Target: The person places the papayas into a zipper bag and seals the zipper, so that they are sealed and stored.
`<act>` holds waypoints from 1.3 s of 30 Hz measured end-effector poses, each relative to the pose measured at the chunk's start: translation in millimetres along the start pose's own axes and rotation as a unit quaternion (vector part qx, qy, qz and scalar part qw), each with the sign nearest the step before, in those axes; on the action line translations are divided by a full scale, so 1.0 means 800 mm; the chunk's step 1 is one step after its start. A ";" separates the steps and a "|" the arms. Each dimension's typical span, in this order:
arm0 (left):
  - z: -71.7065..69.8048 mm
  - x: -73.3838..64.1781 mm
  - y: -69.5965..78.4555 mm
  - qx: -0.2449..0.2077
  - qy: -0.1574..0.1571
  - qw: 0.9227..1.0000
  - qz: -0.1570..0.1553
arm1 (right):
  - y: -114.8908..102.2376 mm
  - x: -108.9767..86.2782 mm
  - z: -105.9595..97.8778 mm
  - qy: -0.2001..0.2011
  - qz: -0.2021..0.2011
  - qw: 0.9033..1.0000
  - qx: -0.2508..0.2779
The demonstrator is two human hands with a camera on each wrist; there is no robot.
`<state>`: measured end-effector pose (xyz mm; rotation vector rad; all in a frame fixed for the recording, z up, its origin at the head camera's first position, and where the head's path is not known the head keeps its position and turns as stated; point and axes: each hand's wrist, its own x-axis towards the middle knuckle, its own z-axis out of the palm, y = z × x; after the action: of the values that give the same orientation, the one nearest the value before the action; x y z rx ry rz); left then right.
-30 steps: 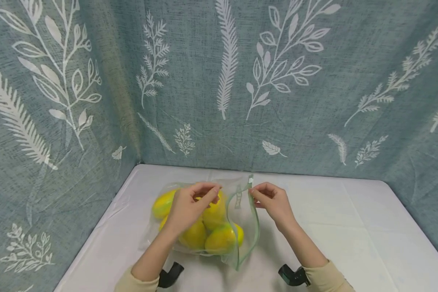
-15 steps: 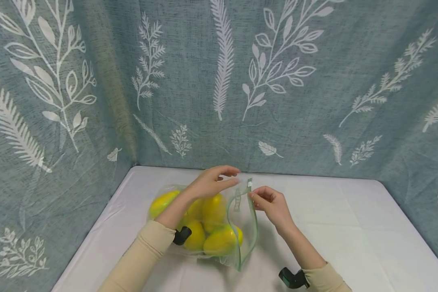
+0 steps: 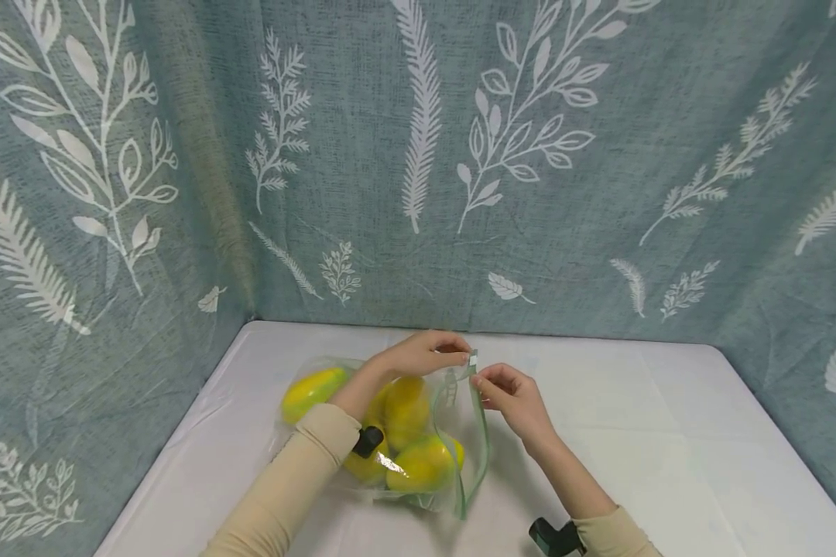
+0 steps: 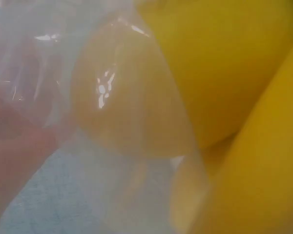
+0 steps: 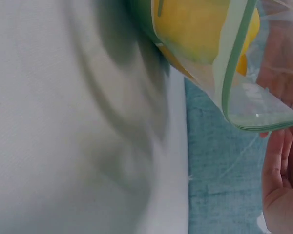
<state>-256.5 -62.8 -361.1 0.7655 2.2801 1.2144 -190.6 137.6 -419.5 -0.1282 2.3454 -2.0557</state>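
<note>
A clear zip bag [image 3: 453, 483] with a green zip edge lies on the table, its mouth parted and facing right. Several yellow mangoes [image 3: 407, 414] with greenish ends are inside. My left hand [image 3: 425, 353] reaches over the bag and pinches the far end of the zip edge, by a small white tab [image 3: 472, 360]. Just to the right, my right hand [image 3: 519, 402] pinches the same edge between thumb and fingers. In the left wrist view, mangoes [image 4: 219, 63] fill the right side, partly behind plastic film. The right wrist view has the zip edge meeting my right hand [image 5: 285, 180].
The table has a white cloth [image 3: 634, 433], and a blue-green curtain [image 3: 362, 155] with white leaf prints hangs behind it and at the sides. A black wrist mount [image 3: 557, 538] shows at the right sleeve, another mount [image 3: 369, 441] over the bag.
My left hand has moved from above the mangoes, rightward and away from me, to the zip's far end and now pinches it. The right hand keeps its pinch, nearly still.
</note>
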 end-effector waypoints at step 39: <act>0.029 0.018 -0.011 -0.001 0.133 0.991 -0.021 | 0.007 0.017 0.014 0.086 0.086 0.992 0.018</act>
<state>-255.4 -43.8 -382.0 0.5791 2.4915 1.3698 -203.8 126.5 -425.8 0.2531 2.3149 -2.1016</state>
